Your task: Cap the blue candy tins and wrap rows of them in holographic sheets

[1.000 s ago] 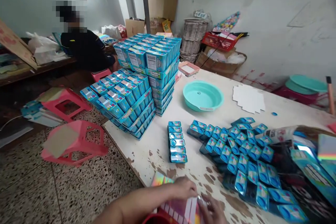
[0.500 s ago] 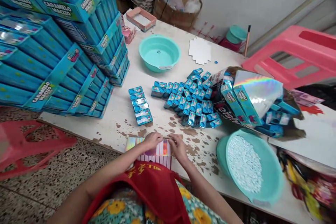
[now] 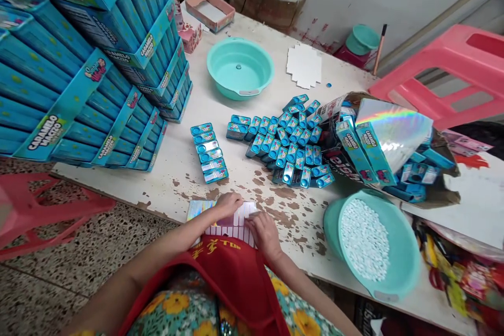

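A shiny holographic sheet [image 3: 196, 209] with rows of pale rectangular pieces lies at the table's near edge, against the red apron. My left hand [image 3: 229, 205] rests over its upper middle, fingers bent and pressed together; whatever they pinch is too small to name. At the sheet's right side is my right hand [image 3: 264, 228], its fingers curled over the edge; what lies under them is hidden. Just beyond the hands stands a short row of small blue boxes [image 3: 210, 153]. Many more blue boxes [image 3: 291, 153] stand in a cluster to the right.
Stacked blue display cartons [image 3: 94, 100] rise at the left. A teal basin [image 3: 240, 76] sits at the back; another basin [image 3: 405, 252] with white pieces is at the right. An open carton [image 3: 449, 202] holds blue boxes. Pink stools [image 3: 444, 73] flank the table.
The view has shifted slightly. My right hand has moved down along the sheet's right side, its fingers now more curled. My left hand stays near the upper middle.
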`<state>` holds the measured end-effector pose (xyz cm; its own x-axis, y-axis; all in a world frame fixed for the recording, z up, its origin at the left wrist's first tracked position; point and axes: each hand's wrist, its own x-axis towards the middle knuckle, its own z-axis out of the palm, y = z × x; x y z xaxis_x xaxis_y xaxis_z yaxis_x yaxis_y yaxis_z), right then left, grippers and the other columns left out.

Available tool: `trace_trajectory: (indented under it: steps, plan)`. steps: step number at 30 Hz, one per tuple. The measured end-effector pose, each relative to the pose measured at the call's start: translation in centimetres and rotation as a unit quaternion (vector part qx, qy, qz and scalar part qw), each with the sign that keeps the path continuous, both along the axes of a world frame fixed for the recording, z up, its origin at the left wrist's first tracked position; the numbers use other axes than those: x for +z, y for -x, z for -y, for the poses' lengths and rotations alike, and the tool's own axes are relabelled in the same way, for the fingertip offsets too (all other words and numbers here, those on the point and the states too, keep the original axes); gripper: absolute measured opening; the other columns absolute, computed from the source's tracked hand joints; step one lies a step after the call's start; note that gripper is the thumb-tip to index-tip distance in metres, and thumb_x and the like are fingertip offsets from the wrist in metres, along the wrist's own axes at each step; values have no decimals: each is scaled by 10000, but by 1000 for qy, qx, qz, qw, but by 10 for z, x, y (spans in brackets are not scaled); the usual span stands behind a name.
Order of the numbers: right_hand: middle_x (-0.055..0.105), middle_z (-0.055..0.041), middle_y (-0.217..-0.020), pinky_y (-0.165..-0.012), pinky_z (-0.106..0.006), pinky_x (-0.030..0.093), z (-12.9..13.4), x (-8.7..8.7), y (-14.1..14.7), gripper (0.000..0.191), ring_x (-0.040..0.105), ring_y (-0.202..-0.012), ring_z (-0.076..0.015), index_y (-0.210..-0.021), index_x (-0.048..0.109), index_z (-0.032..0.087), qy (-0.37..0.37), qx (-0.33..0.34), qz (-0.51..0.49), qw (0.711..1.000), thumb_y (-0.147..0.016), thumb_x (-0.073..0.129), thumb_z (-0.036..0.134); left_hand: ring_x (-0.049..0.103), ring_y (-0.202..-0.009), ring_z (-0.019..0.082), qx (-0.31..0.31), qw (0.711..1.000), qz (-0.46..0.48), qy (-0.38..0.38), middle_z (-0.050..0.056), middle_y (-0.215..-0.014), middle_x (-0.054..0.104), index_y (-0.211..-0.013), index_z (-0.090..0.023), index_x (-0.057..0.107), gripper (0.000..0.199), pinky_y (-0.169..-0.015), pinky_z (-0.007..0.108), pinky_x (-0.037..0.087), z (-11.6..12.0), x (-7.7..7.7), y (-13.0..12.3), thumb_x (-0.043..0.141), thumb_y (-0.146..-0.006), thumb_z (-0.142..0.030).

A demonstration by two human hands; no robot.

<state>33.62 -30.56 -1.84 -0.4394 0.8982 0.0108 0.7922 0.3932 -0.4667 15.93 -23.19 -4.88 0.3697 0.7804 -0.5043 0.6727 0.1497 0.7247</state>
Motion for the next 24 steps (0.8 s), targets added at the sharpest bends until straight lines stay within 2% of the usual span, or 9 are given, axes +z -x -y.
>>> trace_trajectory:
  steps: [3,5,7,9,12,15,19,21,24]
  plan:
    - [605,-34,-754,-682,-313,433,-22,30,7,134,549,-740,-175,-795,564,202,61,-62,-93,992,-891,473,226,562,-960,192,37,998,47,-16,84,-978,653,-924,-161,644,316,-829,280,399,1,13,2,382,-866,-328]
    - [596,-21,-747,-679,-294,435,-41,47,16,127,552,-724,-159,-774,546,204,100,-106,-168,975,-878,501,260,556,-1016,168,75,982,174,12,79,-1110,618,-1136,-182,558,394,-840,271,415,3,27,8,314,-905,-388]
    - [594,-7,-729,-674,-282,440,-61,59,29,127,552,-695,-148,-772,540,203,135,-145,-234,952,-858,533,297,601,-901,155,106,947,295,71,72,-1009,648,-1145,-173,534,418,-760,259,450,7,43,17,360,-890,-454]
    - [594,1,-709,-669,-276,446,-78,62,46,142,552,-675,-144,-763,541,200,169,-170,-288,927,-834,560,322,600,-674,132,139,933,315,104,27,-740,640,-944,-149,584,383,-637,239,453,8,57,32,462,-836,-495]
    - [596,-4,-715,-684,-283,452,-100,51,79,167,550,-694,-150,-745,558,198,194,-181,-330,906,-800,586,353,487,-446,78,210,942,250,80,-37,-550,536,-737,-152,552,340,-482,202,379,3,67,62,492,-816,-478]
    - [584,-35,-827,-745,-307,447,-121,32,117,189,539,-816,-175,-737,591,199,165,-187,-338,907,-776,595,384,436,-372,64,272,936,215,66,-56,-519,517,-833,-156,553,269,-402,184,311,-14,66,97,503,-806,-419]
    - [506,-73,-983,-903,-382,367,-151,6,159,188,469,-1004,-225,-713,627,191,78,-219,-309,922,-744,618,376,420,-361,61,328,924,197,17,-88,-500,495,-948,-182,457,209,-394,163,297,-43,53,135,499,-793,-316]
    - [496,-80,-982,-915,-391,347,-164,-5,171,188,458,-998,-231,-701,626,185,56,-237,-294,924,-741,613,368,411,-380,53,337,923,188,-11,-96,-510,488,-919,-195,425,158,-408,152,295,-55,45,145,478,-787,-263]
    - [526,-73,-903,-850,-347,380,-176,-19,178,178,476,-913,-213,-679,598,186,62,-236,-284,927,-743,589,352,406,-397,52,338,919,201,-19,-102,-512,475,-881,-205,390,141,-418,148,287,-66,33,148,479,-779,-245]
